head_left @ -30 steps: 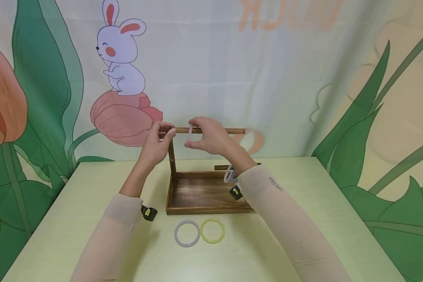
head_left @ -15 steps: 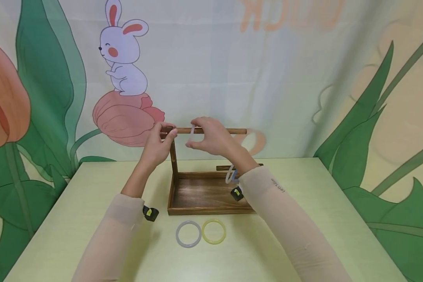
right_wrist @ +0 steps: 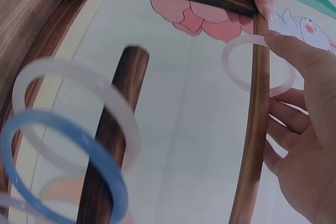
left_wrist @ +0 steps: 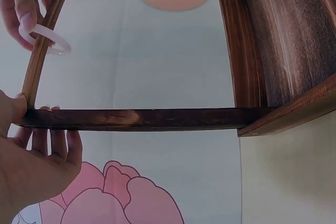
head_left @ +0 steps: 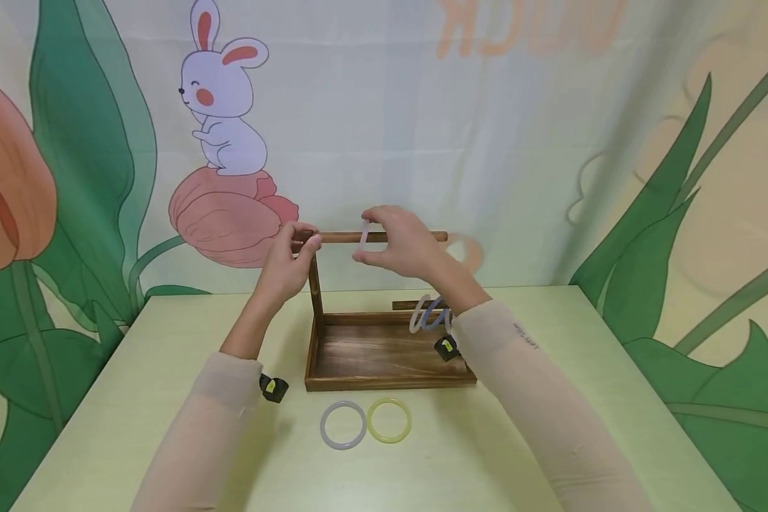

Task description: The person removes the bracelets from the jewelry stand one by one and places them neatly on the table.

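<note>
A dark wooden bangle stand has a tray base (head_left: 390,385), a post (head_left: 316,284) at its left and an upper rod (head_left: 339,237) pointing right. At the corner where post and rod meet, my left hand (head_left: 288,264) grips the wood between thumb and fingers. My right hand (head_left: 409,243) pinches a pale pinkish-white bangle (right_wrist: 226,65), thumb on one side and fingers on the other. The rod passes through this bangle, seen near mid-length in the head view. In the left wrist view, the same bangle (left_wrist: 62,44) encircles the rod.
On a lower rod (right_wrist: 131,72) hang a white bangle (right_wrist: 131,129), a blue bangle (right_wrist: 118,182) and a partly visible lilac one. A greyish bangle (head_left: 323,424) and a yellow bangle (head_left: 409,421) lie on the table (head_left: 230,441) before the tray. A printed curtain (head_left: 518,142) hangs behind.
My right hand has shifted right along the upper rod with the pinkish-white bangle, uncovering more of the bangles on the lower rod. The left hand keeps its grip on the corner.
</note>
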Motion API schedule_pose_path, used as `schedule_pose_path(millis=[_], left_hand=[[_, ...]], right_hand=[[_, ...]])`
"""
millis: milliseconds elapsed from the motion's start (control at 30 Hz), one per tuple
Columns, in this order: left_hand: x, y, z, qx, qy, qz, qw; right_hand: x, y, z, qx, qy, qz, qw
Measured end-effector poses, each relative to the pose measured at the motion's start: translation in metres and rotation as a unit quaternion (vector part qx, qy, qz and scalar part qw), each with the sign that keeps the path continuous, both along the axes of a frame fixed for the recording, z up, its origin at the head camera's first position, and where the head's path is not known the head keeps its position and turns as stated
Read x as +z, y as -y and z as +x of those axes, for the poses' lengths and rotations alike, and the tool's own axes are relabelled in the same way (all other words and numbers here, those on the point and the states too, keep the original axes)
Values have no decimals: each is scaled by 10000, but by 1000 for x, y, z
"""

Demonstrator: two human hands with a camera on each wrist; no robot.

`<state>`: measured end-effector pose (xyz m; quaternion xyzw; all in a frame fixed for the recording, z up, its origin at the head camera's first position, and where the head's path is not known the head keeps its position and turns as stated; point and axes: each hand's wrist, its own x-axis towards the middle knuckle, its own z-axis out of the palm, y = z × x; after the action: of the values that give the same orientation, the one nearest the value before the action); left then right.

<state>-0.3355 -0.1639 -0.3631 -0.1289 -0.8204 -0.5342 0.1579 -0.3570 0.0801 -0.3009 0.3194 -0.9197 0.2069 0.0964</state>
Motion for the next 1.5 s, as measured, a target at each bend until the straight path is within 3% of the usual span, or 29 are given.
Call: schedule_pose_path(millis=[733, 1167, 1500], left_hand=[[0, 0, 0, 10, -15, 25, 10000], [-1, 2, 0, -29, -70, -5, 10000], [-1, 0, -1, -17, -77, 44, 10000]], right_hand=[[1, -82, 5, -277, 284, -712, 9967], [-1, -110, 13, -401, -90, -325, 9986], [-12, -132, 15, -751, 79, -350, 9965]])
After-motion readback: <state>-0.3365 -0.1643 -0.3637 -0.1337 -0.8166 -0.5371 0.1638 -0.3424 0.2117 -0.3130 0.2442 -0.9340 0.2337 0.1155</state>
